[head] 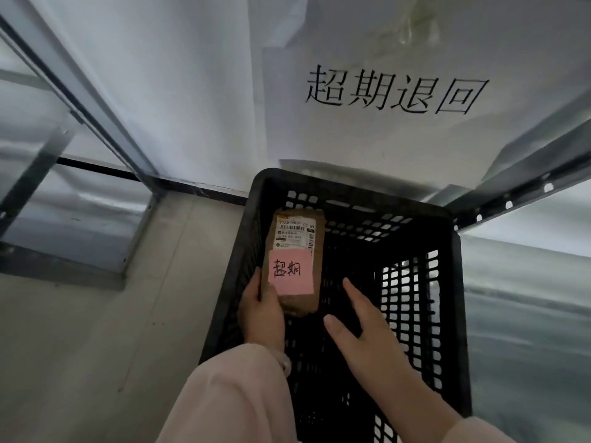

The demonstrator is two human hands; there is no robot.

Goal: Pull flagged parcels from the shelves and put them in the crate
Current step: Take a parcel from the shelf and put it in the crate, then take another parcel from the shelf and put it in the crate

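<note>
Brown parcel point(292, 262): I see it inside the black crate point(447, 238), near its left wall, apparently being set down.
Pink flag point(291, 272): handwritten 超期; that marks it for pulling.
Left hand point(260, 310): fingers clamped round the parcel's near end.
Right hand point(367, 334): spread, empty, beside it.
Shipping label point(295, 233): print too blurred.
Wall sign point(395, 92): 超期退回.

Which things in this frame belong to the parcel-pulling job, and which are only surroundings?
Part of the job:
- brown parcel with its pink note, held by the left hand
- black crate
- right hand, open inside the crate
- white sign on the wall above the crate

Only surroundings:
- metal shelving
- floor
</note>
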